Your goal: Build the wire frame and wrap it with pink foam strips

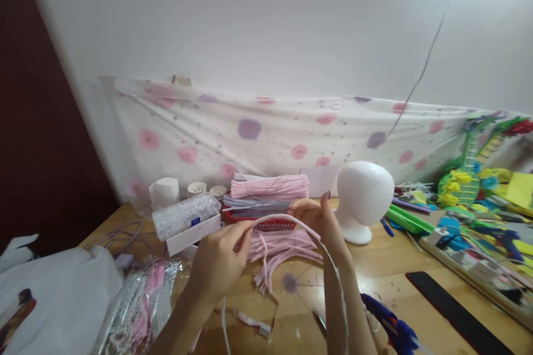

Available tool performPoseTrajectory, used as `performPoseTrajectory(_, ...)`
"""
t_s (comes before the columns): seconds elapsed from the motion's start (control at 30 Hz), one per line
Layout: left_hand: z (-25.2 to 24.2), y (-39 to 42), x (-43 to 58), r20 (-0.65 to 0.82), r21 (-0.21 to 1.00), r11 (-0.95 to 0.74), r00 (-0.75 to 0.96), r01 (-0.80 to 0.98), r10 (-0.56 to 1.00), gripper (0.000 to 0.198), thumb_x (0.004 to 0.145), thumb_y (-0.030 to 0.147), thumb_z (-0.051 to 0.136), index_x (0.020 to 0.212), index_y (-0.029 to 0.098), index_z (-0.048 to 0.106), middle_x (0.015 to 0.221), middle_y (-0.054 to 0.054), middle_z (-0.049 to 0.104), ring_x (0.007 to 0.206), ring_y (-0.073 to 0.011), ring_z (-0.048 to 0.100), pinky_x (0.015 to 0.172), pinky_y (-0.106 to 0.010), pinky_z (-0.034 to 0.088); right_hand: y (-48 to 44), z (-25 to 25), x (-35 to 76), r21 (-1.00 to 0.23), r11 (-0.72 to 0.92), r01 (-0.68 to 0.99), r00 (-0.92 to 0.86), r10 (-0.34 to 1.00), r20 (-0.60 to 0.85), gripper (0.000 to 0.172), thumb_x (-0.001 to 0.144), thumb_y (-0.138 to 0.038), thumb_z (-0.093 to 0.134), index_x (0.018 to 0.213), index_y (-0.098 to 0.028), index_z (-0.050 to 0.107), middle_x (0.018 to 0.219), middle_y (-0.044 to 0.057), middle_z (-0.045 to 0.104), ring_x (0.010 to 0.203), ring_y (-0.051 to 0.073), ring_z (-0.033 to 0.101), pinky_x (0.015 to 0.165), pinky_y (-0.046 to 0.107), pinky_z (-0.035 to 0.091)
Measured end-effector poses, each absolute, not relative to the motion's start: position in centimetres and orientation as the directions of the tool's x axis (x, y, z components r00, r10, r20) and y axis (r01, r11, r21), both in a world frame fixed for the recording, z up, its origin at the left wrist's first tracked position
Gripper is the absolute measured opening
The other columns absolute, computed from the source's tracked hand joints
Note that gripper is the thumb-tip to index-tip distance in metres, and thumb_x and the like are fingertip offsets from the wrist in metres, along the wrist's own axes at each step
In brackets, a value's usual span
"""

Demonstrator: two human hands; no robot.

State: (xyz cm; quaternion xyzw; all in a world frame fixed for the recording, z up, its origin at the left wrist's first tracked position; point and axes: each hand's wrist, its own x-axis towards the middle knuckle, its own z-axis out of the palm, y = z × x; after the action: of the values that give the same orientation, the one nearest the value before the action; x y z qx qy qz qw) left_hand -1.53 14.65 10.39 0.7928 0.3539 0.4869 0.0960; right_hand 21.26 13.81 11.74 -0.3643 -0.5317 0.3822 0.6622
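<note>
Thumb and fingers of my left hand (222, 252) pinch a thin, arched headband (285, 217) near its upper left. Pale pink wrapping covers the top of the arch, while its white right leg runs down in front of my right forearm. A loose pink strip (265, 258) hangs by the left fingertips. My right hand (318, 219) is behind the arch, thumb raised and fingers stretched to the left; it appears to hold nothing. Behind both hands, bundles of pink and grey fuzzy stems (270, 186) fill a red basket (275, 226), with more pink stems (287, 249) lying in front.
A white foam head (365, 199) stands right of my hands. A blue glue gun (391, 321), a black strip (453, 310) and a power strip (470, 277) lie at right. Clear bead boxes (187, 216) and bagged pearl trims (141, 305) are at left.
</note>
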Motion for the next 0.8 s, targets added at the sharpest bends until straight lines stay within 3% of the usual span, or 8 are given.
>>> performPoseTrajectory(0.07,10.3,15.0,-2.1,0.768,0.322,-0.766,0.319,0.556,0.555,0.024,0.091,0.017,0.057,0.103,0.020,0.078,0.090,-0.006,0.082,0.073,-0.0204,0.076,0.069,-0.026,0.051,12.8,12.2,21.5,-0.905,0.424,-0.039,0.106,0.902,0.418,0.069,0.081,-0.083,0.048,0.075,-0.020,0.077,0.076,0.007,0.071,0.072,0.022,0.064,0.072,0.035,0.051)
performPoseTrajectory(0.17,10.2,15.5,-2.6,0.835,0.134,-0.750,0.334,0.648,0.437,0.025,0.095,0.017,0.053,0.101,0.018,0.077,0.089,-0.006,0.082,0.067,-0.0190,0.074,0.062,-0.027,0.049,11.3,13.0,21.2,-0.923,0.372,0.095,0.031,0.926,0.376,0.044,0.084,-0.062,0.068,0.079,-0.020,0.079,0.078,0.005,0.073,0.081,0.021,0.065,0.078,0.032,0.049)
performPoseTrajectory(0.3,10.6,15.7,-2.8,0.882,0.045,-0.742,0.321,0.669,0.344,0.023,0.096,0.016,0.052,0.096,0.017,0.076,0.081,-0.004,0.079,0.063,-0.0177,0.071,0.059,-0.028,0.048,11.0,13.5,20.3,-0.919,0.351,0.177,-0.029,0.936,0.352,0.023,0.082,-0.043,0.077,0.082,-0.020,0.078,0.079,0.003,0.073,0.078,0.018,0.063,0.074,0.029,0.048)
performPoseTrajectory(0.4,11.3,15.3,-3.0,0.859,0.182,-0.780,0.289,0.599,0.423,0.019,0.093,0.014,0.054,0.092,0.018,0.073,0.083,-0.003,0.077,0.076,-0.0184,0.072,0.071,-0.029,0.053,11.5,13.2,19.7,-0.907,0.380,0.183,-0.016,0.924,0.383,0.022,0.086,-0.042,0.071,0.081,-0.021,0.075,0.072,0.001,0.068,0.070,0.015,0.059,0.068,0.026,0.046)
performPoseTrajectory(0.5,12.0,14.7,-3.2,0.766,0.431,-0.795,0.291,0.428,0.572,0.020,0.091,0.016,0.057,0.107,0.019,0.069,0.104,-0.005,0.075,0.097,-0.0181,0.071,0.085,-0.028,0.054,11.8,13.1,19.2,-0.892,0.415,0.179,-0.035,0.909,0.415,0.020,0.087,-0.040,0.070,0.080,-0.021,0.074,0.068,-0.001,0.066,0.064,0.013,0.056,0.061,0.025,0.044)
performPoseTrajectory(0.57,12.3,14.6,-3.3,0.715,0.527,-0.779,0.319,0.338,0.622,0.026,0.092,0.021,0.059,0.117,0.020,0.067,0.115,-0.006,0.073,0.109,-0.0184,0.067,0.092,-0.029,0.053,11.6,13.2,18.8,-0.883,0.434,0.179,-0.079,0.901,0.426,0.017,0.085,-0.037,0.072,0.079,-0.021,0.074,0.070,0.000,0.068,0.065,0.013,0.057,0.061,0.025,0.044)
performPoseTrajectory(0.67,12.1,14.6,-3.2,0.668,0.600,-0.757,0.359,0.257,0.652,0.016,0.095,0.027,0.058,0.099,0.021,0.072,0.105,-0.004,0.074,0.105,-0.0188,0.067,0.093,-0.032,0.051,11.2,13.5,18.1,-0.840,0.494,0.224,-0.150,0.869,0.471,0.012,0.086,-0.030,0.072,0.079,-0.021,0.076,0.072,0.000,0.070,0.066,0.013,0.059,0.063,0.025,0.044)
performPoseTrajectory(0.8,11.6,14.7,-3.0,0.631,0.678,-0.708,0.336,0.200,0.699,0.019,0.094,0.029,0.059,0.080,0.020,0.069,0.087,-0.002,0.072,0.089,-0.0180,0.067,0.082,-0.031,0.051,10.8,13.5,17.5,-0.805,0.532,0.262,-0.187,0.846,0.499,0.008,0.088,-0.024,0.069,0.084,-0.022,0.076,0.074,-0.001,0.071,0.068,0.012,0.060,0.063,0.023,0.045)
